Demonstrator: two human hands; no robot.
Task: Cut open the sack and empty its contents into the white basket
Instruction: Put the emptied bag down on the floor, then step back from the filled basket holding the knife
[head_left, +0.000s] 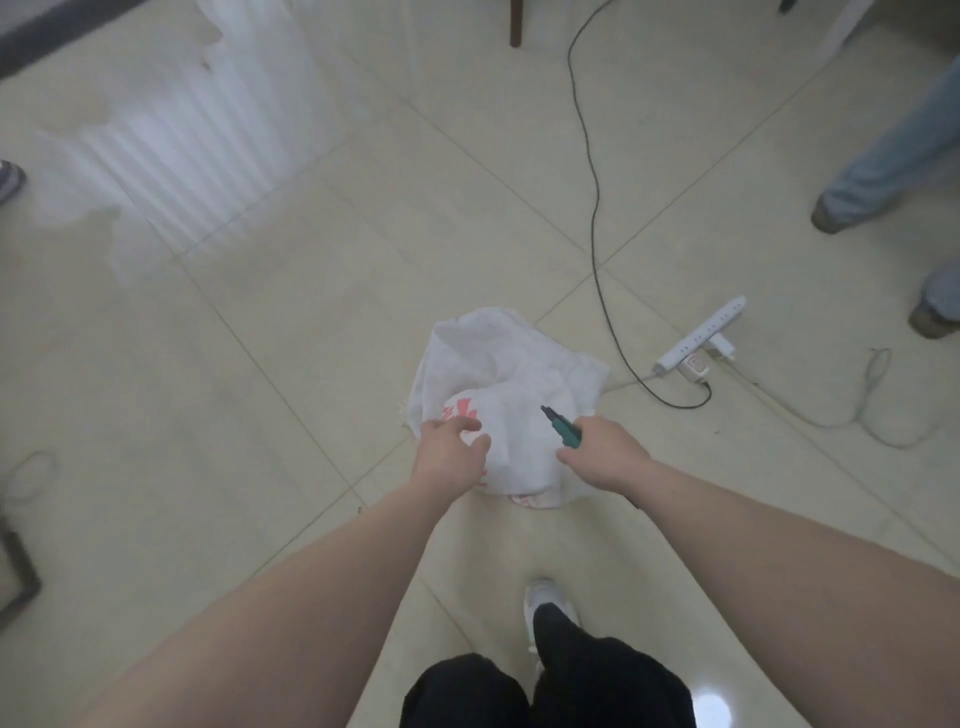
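Down on the pale tiled floor (270, 322) lies a crumpled white sack (498, 374) with red print on its near side, slumped in a soft heap just ahead of the person's feet. Both bare forearms reach forward and down over it. The left hand (449, 452) sits at the sack's near-left edge, its fingers curled onto the fabric by the red print; whether they pinch the cloth or only rest on it I cannot tell. The right hand (602, 454) hovers over the sack's near-right part, clamped around a green-handled cutting tool (561, 426) whose dark tip points up and away toward the middle of the sack; the tip looks close to the fabric, though contact is unclear. Just right of the sack, a white power strip (701, 338) lies on the tiles with a plug in it, and a black cable (592, 182) runs from it toward the top of the view, while a thinner grey cord (878, 369) loops off to the right. At the right edge stand another person's legs in blue jeans (883, 156). Below, the wearer's black trousers (550, 686) and a white shoe (545, 597) show.
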